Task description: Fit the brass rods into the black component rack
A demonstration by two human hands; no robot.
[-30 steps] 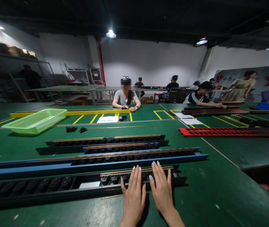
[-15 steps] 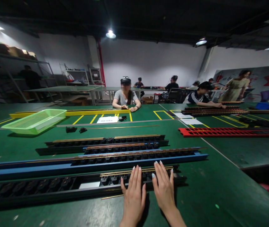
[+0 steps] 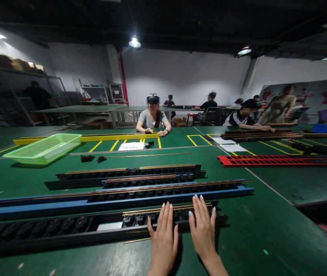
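Observation:
My left hand (image 3: 163,239) and my right hand (image 3: 203,230) lie flat side by side, fingers stretched out, pressing on the right end of the nearest long black rail (image 3: 65,228). Thin brass strips (image 3: 143,211) run along the top of that rail under my fingertips. A loose brass strip (image 3: 136,240) lies on the green table just left of my left hand. Neither hand holds anything.
Behind the black rail lie a long blue rail (image 3: 51,205) and two shorter black rails (image 3: 129,171). A light green tray (image 3: 44,147) stands far left, a red rail (image 3: 281,161) right. A seated person (image 3: 153,119) and other people work at farther tables.
My right hand has slid slightly to the right along the rail. My left hand has hardly moved. The camera tilted a little.

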